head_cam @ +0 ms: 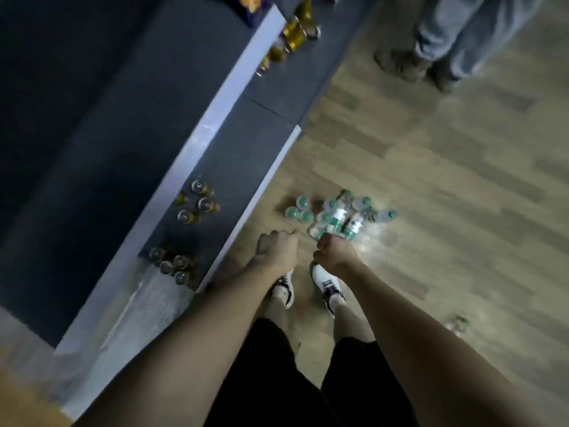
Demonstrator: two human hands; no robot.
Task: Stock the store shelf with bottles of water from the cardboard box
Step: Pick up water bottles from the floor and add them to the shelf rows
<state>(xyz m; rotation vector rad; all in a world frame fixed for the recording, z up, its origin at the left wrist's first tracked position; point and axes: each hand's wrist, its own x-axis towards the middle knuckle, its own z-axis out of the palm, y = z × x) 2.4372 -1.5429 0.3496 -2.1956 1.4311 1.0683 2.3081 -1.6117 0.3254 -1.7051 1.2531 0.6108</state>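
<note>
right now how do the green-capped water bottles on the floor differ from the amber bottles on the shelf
The water bottles are clear with green caps and sit on the wooden floor; the amber bottles look golden and stand on the dark shelf. Several water bottles lie tipped in a loose heap, while the amber ones stand upright in tidy clusters. Both are small drink bottles grouped together near the shelf edge.

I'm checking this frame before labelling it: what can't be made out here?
- Head view, cardboard box: none in frame; the water bottles sit loose on the floor.
- Right hand: closed fist over the bottles; its back hides whether the fingers grip one.
- Left hand: curled, blurred; contents unclear.
- Bottle label print: too small and blurred.
- Amber bottles on the shelf: motion blur hides their labels.
- Bystander's legs: cut off by the top edge.
</note>
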